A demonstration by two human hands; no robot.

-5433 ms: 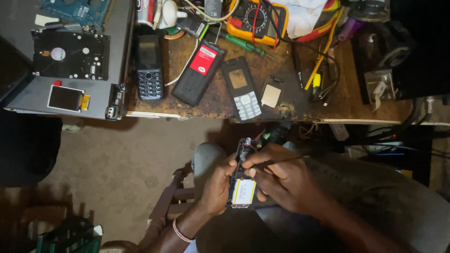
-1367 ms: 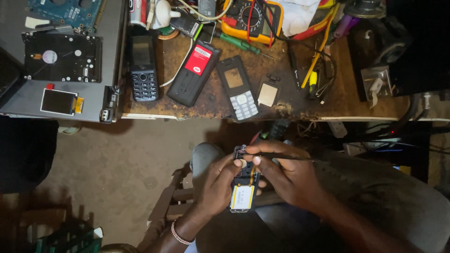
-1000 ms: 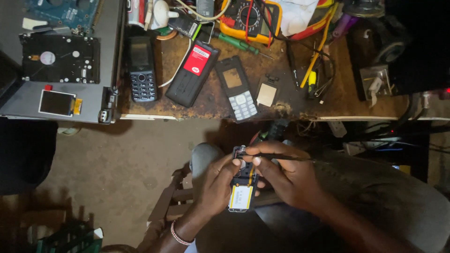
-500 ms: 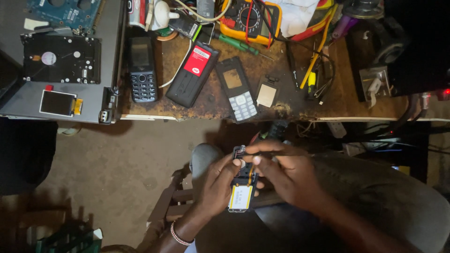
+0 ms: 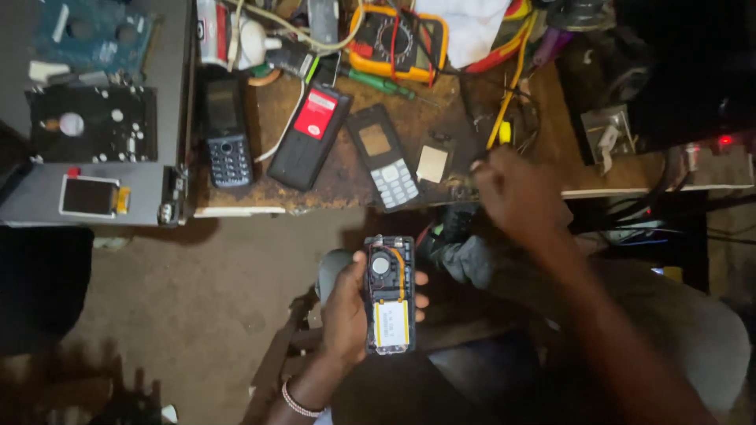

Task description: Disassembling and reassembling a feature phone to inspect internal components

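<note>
Left hand (image 5: 346, 303) grips an opened black mobile phone with its back cover off (image 5: 389, 293), fingers wrapped round both long sides, held over the lap below the near edge of the worn wooden desk (image 5: 425, 134). Phone internals exposed: round silver part at top, orange wire, pale label lower down. Right hand (image 5: 516, 193) sits blurred at the desk's near edge beside a small beige square part (image 5: 432, 164); cannot tell its grip or whether it holds anything.

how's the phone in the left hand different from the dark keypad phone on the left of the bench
The opened phone has its back off, showing a round speaker, wires and a pale battery; the dark keypad phone is closed, screen and keys up. The first is gripped in the left hand over the lap; the second lies on the wooden bench. Both are slim bar phones.
</note>
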